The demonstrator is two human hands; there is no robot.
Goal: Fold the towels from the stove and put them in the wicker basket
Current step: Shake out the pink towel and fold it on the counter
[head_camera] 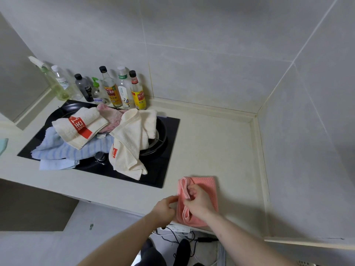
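Towels: one pink in two hands, five on stove.

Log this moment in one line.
step: folding | both hands: left hand, right hand grip pink towel on counter | stove: towels remain

A salmon-pink towel under the hands; beyond them to the left, cream towels with red bands, a blue-striped towel, a black stove.
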